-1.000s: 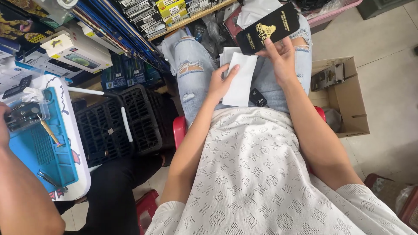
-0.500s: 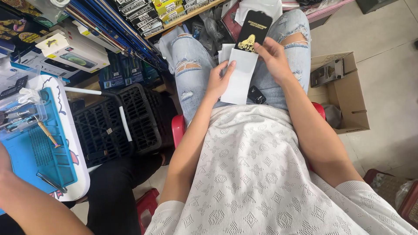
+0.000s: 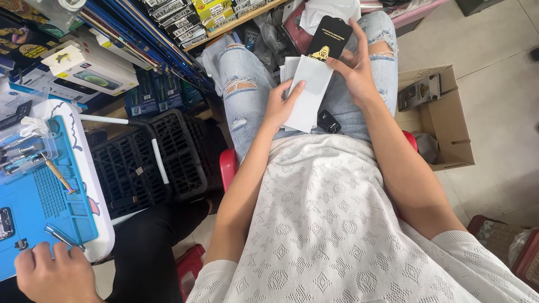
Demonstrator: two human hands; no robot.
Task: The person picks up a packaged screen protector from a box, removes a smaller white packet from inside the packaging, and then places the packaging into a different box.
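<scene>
Compared with a second ago, the black packet has dropped from its raised, tilted pose and now stands nearly upright just above the white sleeve, its lower end overlapping the sleeve's far edge. Your two hands have closed in on each other over your lap, and the co-worker's hand has moved to the near left corner of the view, beside the blue work mat.

Your right hand grips the black packet from its right side, thumb on the front near the lower corner, fingers curled behind, one finger stretched up along the packet's right edge. Your left hand holds the white sleeve by its left edge, thumb lying across the front, fingers under it. The sleeve lies tilted across your thighs, between the two hands, with a few more white sheets fanned out behind its far left corner. A small dark object rests on your lap just right of the sleeve's near end, apart from both hands.

To your right on the floor stands an open cardboard box. To your left is a black plastic crate, and beyond it shelves of boxed goods.
</scene>
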